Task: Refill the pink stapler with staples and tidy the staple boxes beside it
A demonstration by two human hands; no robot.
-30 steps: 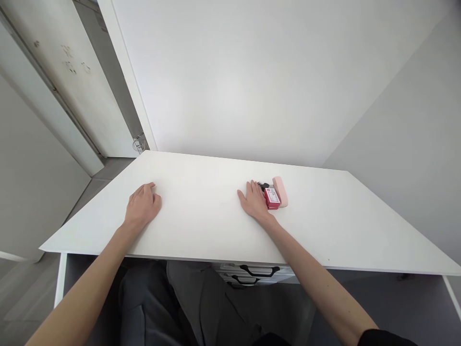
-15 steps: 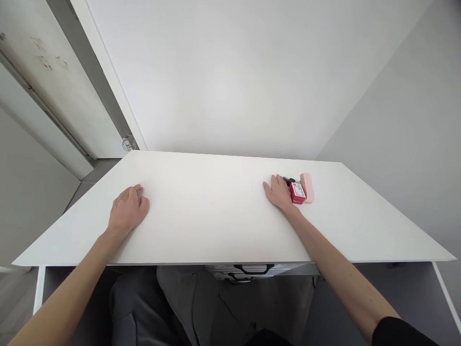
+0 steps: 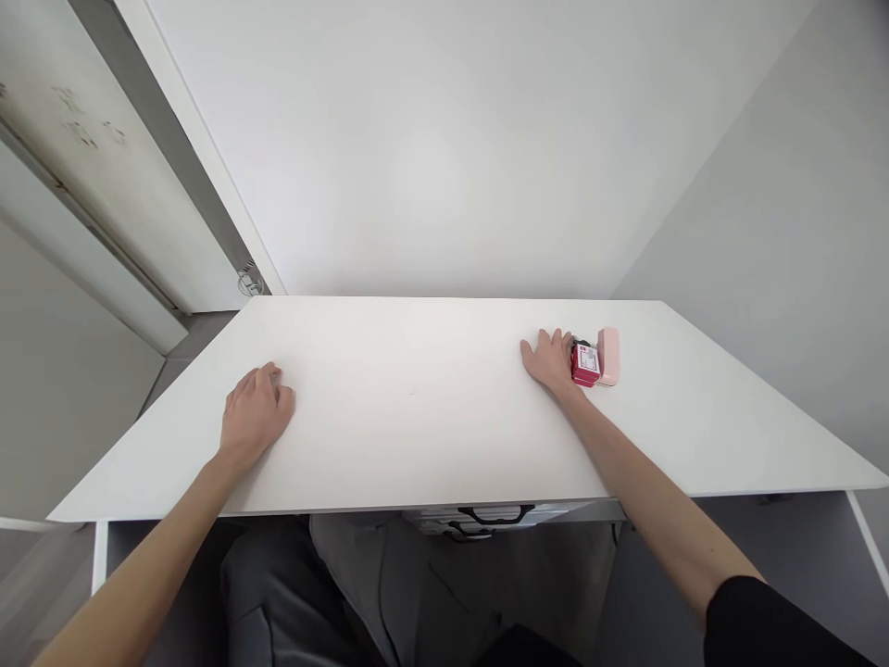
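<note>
My left hand [image 3: 256, 408] rests on the left part of the white tabletop [image 3: 409, 435], fingers loosely bent, thumb apart from them, nothing in its grasp. On the right side my right hand [image 3: 552, 361] lies palm down with fingers spread. Its outer edge is against a small red box [image 3: 585, 365] with a white label on top. A pale pink oblong case [image 3: 609, 357] stands just right of the box. Behind the box a small dark item [image 3: 581, 343] shows, mostly hidden by the box and my fingers, its kind unclear.
A white wall [image 3: 417, 148] rises behind the table's back edge. Drawers with a black handle [image 3: 496, 515] are under the front edge, above my legs in grey trousers [image 3: 278, 593]. At left is a doorway with a cable bundle [image 3: 250, 278] on the floor.
My right hand has shifted slightly to the right, and the red box and pink case have moved with it. The camera view has turned a little. My left hand stays in place.
</note>
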